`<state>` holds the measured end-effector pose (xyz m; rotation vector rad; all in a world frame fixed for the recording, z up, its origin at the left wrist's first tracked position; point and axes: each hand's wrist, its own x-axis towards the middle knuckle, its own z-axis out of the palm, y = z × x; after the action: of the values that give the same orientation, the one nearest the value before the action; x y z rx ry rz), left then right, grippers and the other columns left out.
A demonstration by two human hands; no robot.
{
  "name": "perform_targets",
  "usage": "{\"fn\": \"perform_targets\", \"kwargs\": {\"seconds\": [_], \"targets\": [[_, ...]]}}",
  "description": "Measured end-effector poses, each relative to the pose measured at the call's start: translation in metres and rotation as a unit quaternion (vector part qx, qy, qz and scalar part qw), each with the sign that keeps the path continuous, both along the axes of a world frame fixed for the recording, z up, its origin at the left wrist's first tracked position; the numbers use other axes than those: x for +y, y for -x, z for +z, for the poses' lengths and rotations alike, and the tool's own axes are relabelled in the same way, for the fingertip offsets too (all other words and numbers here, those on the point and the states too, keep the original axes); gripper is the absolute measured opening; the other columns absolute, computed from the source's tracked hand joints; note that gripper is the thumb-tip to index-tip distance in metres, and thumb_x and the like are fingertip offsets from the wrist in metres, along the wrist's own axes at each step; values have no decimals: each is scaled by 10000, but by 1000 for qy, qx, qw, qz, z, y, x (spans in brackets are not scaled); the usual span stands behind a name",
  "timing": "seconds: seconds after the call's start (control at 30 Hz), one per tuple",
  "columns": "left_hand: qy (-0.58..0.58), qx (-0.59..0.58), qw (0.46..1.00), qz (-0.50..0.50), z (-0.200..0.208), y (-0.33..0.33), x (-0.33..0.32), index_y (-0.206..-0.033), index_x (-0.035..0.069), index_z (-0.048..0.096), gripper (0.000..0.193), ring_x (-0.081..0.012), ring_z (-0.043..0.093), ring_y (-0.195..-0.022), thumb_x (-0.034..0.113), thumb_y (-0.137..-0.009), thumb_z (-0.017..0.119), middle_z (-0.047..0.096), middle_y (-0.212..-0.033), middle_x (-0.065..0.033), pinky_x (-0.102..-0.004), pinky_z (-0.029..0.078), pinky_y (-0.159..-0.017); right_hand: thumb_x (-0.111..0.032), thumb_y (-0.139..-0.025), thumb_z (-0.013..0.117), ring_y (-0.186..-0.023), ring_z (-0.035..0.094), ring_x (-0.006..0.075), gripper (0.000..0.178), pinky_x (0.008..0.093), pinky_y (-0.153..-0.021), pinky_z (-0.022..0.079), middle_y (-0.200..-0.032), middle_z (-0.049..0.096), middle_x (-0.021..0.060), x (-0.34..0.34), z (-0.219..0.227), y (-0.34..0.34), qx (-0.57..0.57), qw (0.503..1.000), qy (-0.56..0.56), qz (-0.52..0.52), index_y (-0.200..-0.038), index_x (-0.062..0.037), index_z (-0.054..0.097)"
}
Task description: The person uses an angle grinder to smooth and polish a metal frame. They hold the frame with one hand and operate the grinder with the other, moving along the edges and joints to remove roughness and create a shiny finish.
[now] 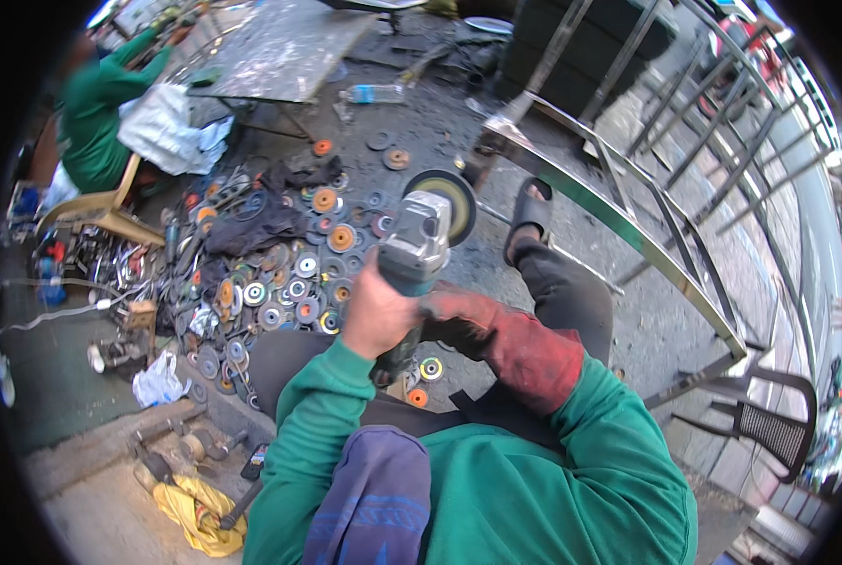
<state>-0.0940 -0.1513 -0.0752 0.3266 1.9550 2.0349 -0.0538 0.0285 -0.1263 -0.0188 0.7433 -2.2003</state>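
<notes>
An angle grinder with a silver-grey head and a dark teal body is held in front of my torso. Its round yellowish disc faces away to the right, just short of the corner of a shiny metal frame. My bare left hand is closed around the grinder's body behind the head. My right hand, in a red work glove dark with dirt at the fingers, is closed on the body from the other side. Some of its fingers are hidden behind the tool.
Many worn grinding discs lie heaped on the floor to the left. Beyond them are a plastic bottle and a low table. A person in green works at the far left. A chair stands at right, a yellow bag at lower left.
</notes>
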Motion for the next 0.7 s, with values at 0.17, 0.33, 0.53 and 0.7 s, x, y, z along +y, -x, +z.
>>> {"fn": "perform_targets", "kwargs": {"seconds": [0.17, 0.33, 0.53, 0.7], "targets": [[194, 42, 980, 6, 30, 0, 9, -1270, 9, 589, 799, -349, 783, -1066, 312, -674, 1027, 787, -1115, -203, -437, 606, -893, -327, -812, 834, -1323, 638, 285, 897, 495, -1133, 500, -1491, 614, 135, 1, 37, 5, -6, 999, -16, -30, -1590, -63, 471], [197, 59, 979, 12, 49, 13, 26, -1273, -41, 595, 812, -318, 794, -1049, 292, -671, 1027, 795, -1107, -192, -420, 606, -912, -307, -849, 810, -1275, 642, 245, 774, 447, -1113, 486, -1430, 657, 91, 15, 47, 12, -6, 995, -57, -85, -1542, -79, 550], [179, 76, 981, -4, 50, 19, 31, -1278, -41, 597, 796, -285, 786, -1042, 284, -686, 1019, 787, -1119, -185, -403, 599, -917, -256, -799, 803, -1309, 638, 267, 825, 453, -1135, 491, -1460, 642, 128, 12, 37, 12, -43, 994, -66, -80, -1548, -36, 538], [189, 67, 980, -7, 51, 21, 32, -1226, -33, 595, 812, -381, 792, -999, 352, -662, 1034, 789, -1052, -221, -450, 615, -834, -198, -814, 786, -1347, 620, 276, 786, 454, -1177, 460, -1457, 648, 145, 12, 33, 14, -35, 995, 3, -99, -1537, -7, 544]]}}
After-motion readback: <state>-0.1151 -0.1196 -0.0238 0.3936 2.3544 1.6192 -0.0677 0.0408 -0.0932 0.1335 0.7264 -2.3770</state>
